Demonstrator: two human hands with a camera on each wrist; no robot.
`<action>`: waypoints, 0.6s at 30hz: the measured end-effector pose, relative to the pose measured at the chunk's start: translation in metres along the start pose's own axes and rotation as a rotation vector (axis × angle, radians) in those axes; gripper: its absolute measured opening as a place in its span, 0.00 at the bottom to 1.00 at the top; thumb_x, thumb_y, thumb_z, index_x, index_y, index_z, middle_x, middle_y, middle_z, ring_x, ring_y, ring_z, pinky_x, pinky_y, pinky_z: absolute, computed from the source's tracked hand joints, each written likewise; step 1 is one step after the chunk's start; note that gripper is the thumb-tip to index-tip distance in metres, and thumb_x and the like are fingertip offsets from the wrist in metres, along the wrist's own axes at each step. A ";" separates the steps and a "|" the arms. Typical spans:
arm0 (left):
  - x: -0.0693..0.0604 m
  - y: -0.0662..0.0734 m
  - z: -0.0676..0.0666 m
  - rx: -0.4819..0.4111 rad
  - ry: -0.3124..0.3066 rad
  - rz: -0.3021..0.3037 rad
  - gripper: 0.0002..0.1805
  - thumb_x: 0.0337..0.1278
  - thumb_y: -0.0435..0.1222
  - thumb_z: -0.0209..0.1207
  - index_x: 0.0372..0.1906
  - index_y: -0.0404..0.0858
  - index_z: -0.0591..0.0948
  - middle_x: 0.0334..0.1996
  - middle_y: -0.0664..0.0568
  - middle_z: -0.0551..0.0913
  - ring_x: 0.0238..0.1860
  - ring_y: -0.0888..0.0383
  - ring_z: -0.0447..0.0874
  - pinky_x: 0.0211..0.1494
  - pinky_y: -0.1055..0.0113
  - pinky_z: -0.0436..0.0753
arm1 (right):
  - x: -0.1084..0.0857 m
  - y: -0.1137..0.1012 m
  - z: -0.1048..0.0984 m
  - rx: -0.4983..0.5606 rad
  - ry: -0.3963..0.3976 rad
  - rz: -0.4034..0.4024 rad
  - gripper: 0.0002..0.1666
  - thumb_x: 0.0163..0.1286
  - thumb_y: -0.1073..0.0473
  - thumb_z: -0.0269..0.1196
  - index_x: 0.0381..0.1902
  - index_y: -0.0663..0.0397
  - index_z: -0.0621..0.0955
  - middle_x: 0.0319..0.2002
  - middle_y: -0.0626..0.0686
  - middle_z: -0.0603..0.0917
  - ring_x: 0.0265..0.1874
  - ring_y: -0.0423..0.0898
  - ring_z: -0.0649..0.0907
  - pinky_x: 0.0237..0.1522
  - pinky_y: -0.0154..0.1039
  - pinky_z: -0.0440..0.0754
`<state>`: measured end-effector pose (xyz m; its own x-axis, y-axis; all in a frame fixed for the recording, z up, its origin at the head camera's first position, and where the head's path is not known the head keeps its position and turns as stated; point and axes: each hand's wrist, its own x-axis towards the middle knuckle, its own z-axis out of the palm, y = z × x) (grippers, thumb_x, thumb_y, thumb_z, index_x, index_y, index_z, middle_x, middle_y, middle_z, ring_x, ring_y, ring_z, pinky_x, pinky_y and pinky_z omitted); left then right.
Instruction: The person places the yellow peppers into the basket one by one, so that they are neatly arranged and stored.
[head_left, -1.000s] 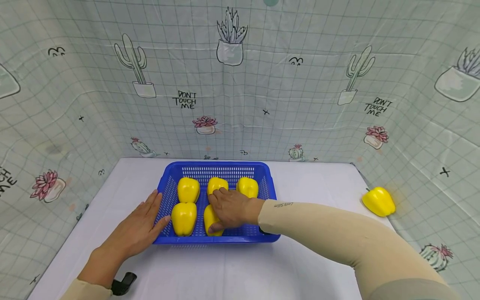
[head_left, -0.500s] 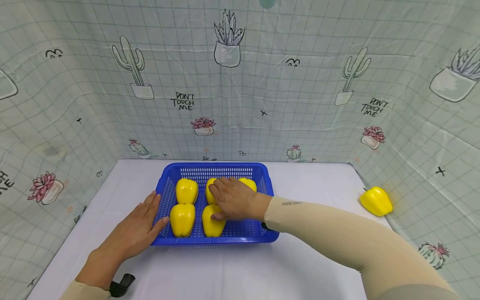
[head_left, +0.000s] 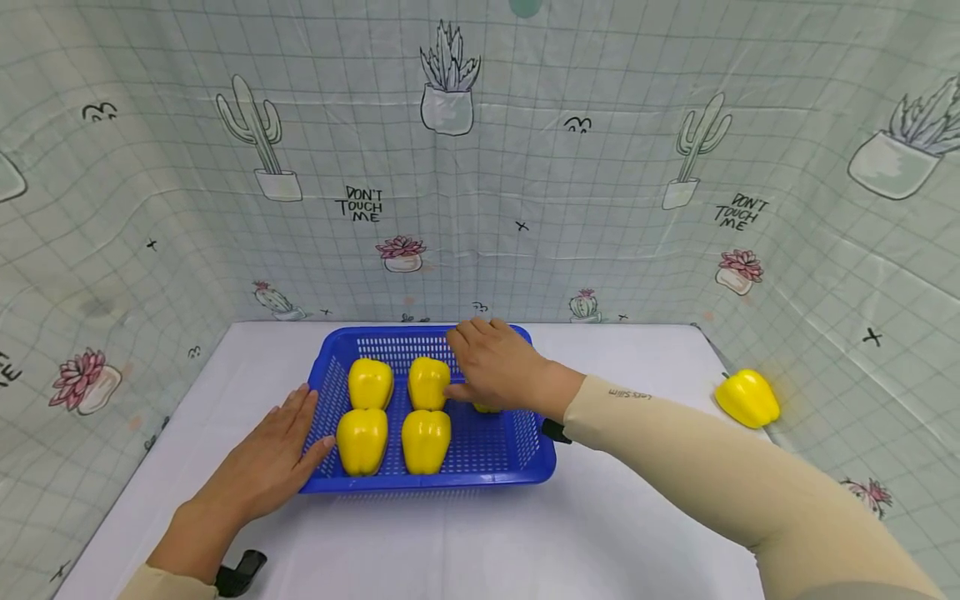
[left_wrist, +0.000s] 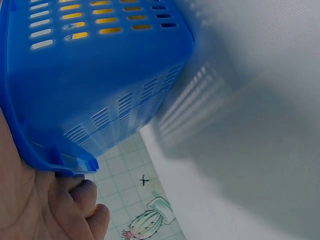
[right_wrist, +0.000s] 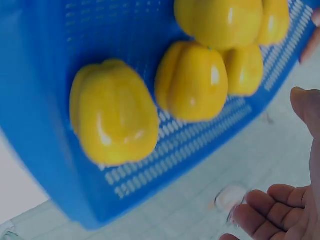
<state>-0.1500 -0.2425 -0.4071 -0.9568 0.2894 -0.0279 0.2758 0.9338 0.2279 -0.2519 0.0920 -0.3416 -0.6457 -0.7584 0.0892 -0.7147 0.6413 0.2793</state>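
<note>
A blue plastic basket (head_left: pixel 427 481) holds several yellow bell peppers in two rows, among them a front pepper (head_left: pixel 426 442) and a back one (head_left: pixel 429 383). My left hand (head_left: pixel 262 462) rests against the basket's left rim with its fingers extended; in the left wrist view, that hand (left_wrist: pixel 55 205) touches the rim's outside. Over the basket's back right part hovers my right hand (head_left: pixel 498 362), mostly hiding the back right pepper (head_left: pixel 487 408). In the right wrist view, the right hand (right_wrist: pixel 295 210) is spread and apart from the corner pepper (right_wrist: pixel 115 115).
Another yellow bell pepper (head_left: pixel 748 398) lies on the white tablecloth at the far right. Patterned cloth walls (head_left: pixel 480 167) enclose the table's back and sides. A black wrist strap (head_left: pixel 242 572) hangs below the left wrist.
My right hand has left the front middle pepper and moved back and right, over the back right pepper. That front pepper now stands more upright. The left hand stays at the rim.
</note>
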 end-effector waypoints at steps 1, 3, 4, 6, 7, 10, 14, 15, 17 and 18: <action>0.000 0.000 0.000 0.001 0.000 -0.001 0.45 0.81 0.56 0.48 0.80 0.22 0.57 0.82 0.28 0.54 0.82 0.31 0.54 0.83 0.36 0.58 | -0.003 0.004 -0.001 0.012 0.004 0.019 0.44 0.73 0.27 0.61 0.64 0.62 0.76 0.56 0.58 0.83 0.54 0.54 0.82 0.52 0.46 0.85; 0.000 0.000 0.000 0.000 0.000 -0.001 0.45 0.81 0.56 0.49 0.80 0.23 0.57 0.82 0.28 0.54 0.82 0.31 0.54 0.83 0.36 0.58 | -0.011 0.014 -0.001 0.039 0.007 0.065 0.46 0.74 0.29 0.62 0.66 0.64 0.76 0.60 0.60 0.83 0.57 0.56 0.82 0.55 0.47 0.85; 0.000 0.000 0.000 0.000 0.000 -0.001 0.45 0.81 0.56 0.49 0.80 0.23 0.57 0.82 0.28 0.54 0.82 0.31 0.54 0.83 0.36 0.58 | -0.015 0.019 0.000 0.050 0.010 0.092 0.46 0.74 0.29 0.62 0.68 0.64 0.75 0.61 0.61 0.83 0.59 0.56 0.82 0.57 0.48 0.85; 0.000 0.000 0.001 -0.002 0.000 0.000 0.45 0.81 0.56 0.48 0.80 0.22 0.57 0.82 0.28 0.54 0.82 0.31 0.54 0.83 0.36 0.58 | -0.024 0.029 0.004 0.063 0.030 0.147 0.46 0.74 0.31 0.63 0.69 0.66 0.74 0.62 0.62 0.82 0.60 0.58 0.82 0.59 0.51 0.85; 0.000 0.000 0.001 -0.001 0.001 0.001 0.45 0.81 0.56 0.48 0.80 0.22 0.57 0.82 0.28 0.54 0.82 0.31 0.54 0.83 0.36 0.58 | -0.030 0.034 0.007 0.068 0.045 0.175 0.46 0.74 0.31 0.64 0.68 0.66 0.74 0.62 0.63 0.82 0.60 0.59 0.82 0.60 0.52 0.85; 0.000 0.000 0.001 0.001 0.003 0.002 0.46 0.81 0.57 0.48 0.80 0.22 0.57 0.82 0.28 0.54 0.82 0.31 0.54 0.83 0.36 0.58 | -0.047 0.051 0.016 0.066 0.108 0.258 0.44 0.73 0.34 0.67 0.64 0.68 0.75 0.57 0.65 0.83 0.53 0.60 0.83 0.54 0.53 0.87; 0.000 -0.001 0.001 0.005 0.006 0.003 0.46 0.81 0.57 0.48 0.80 0.22 0.57 0.82 0.28 0.54 0.82 0.31 0.54 0.83 0.36 0.59 | -0.075 0.075 0.030 0.040 0.185 0.366 0.42 0.71 0.36 0.69 0.60 0.71 0.75 0.52 0.67 0.82 0.47 0.63 0.82 0.46 0.55 0.87; 0.000 -0.001 0.001 0.004 0.005 0.003 0.46 0.81 0.57 0.48 0.80 0.22 0.57 0.82 0.28 0.54 0.82 0.31 0.54 0.83 0.36 0.58 | -0.083 0.081 0.035 0.030 0.209 0.389 0.43 0.71 0.37 0.69 0.60 0.72 0.75 0.51 0.68 0.82 0.47 0.64 0.83 0.45 0.56 0.87; 0.000 -0.001 0.001 0.004 0.004 0.003 0.46 0.81 0.57 0.48 0.80 0.23 0.57 0.82 0.28 0.54 0.82 0.31 0.54 0.83 0.36 0.58 | -0.098 0.093 0.043 0.014 0.239 0.436 0.42 0.70 0.39 0.70 0.59 0.73 0.74 0.50 0.69 0.82 0.47 0.66 0.82 0.44 0.58 0.85; 0.000 -0.001 0.001 0.003 0.003 0.002 0.46 0.81 0.57 0.48 0.80 0.23 0.57 0.82 0.28 0.54 0.82 0.31 0.54 0.83 0.36 0.58 | -0.106 0.098 0.048 0.011 0.249 0.459 0.42 0.70 0.40 0.71 0.58 0.74 0.74 0.50 0.70 0.81 0.47 0.66 0.82 0.43 0.58 0.85</action>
<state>-0.1503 -0.2429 -0.4081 -0.9565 0.2908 -0.0244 0.2782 0.9339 0.2246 -0.2664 0.2412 -0.3696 -0.8109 -0.4027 0.4247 -0.3768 0.9144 0.1478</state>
